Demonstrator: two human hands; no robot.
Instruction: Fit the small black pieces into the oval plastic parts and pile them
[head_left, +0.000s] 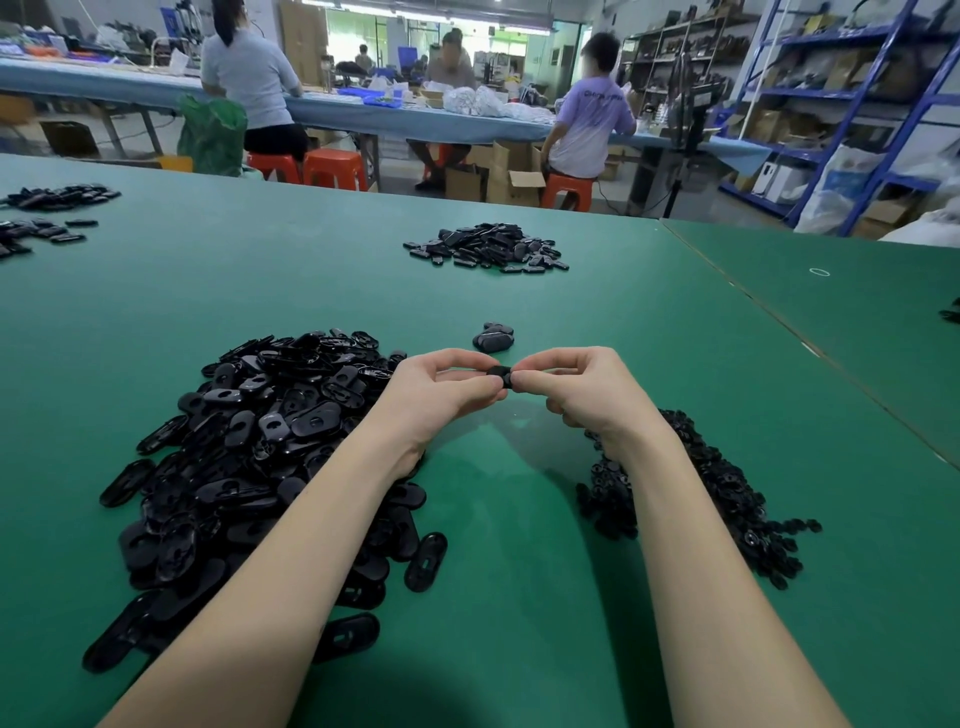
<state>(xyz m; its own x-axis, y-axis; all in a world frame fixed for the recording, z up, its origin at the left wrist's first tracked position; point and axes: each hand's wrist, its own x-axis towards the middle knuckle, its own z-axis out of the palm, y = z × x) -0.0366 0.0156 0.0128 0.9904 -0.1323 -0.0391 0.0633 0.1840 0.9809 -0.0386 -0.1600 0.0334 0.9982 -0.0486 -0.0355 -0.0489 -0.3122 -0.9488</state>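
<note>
Gripping oval part (500, 376) crosswise, both hands.

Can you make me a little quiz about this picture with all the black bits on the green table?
1. True or false: both the left hand and the right hand pinch one black part between them.
2. Which heap lies by the left arm? A) big oval parts B) small round pieces C) white bags
3. Fill in: just beyond the hands sits a tiny pile of a few ____ parts.

Key: 1 true. 2 A. 3 black. The part in the hands is mostly hidden by the fingers, so how far the fitting has gone cannot be told.
</note>
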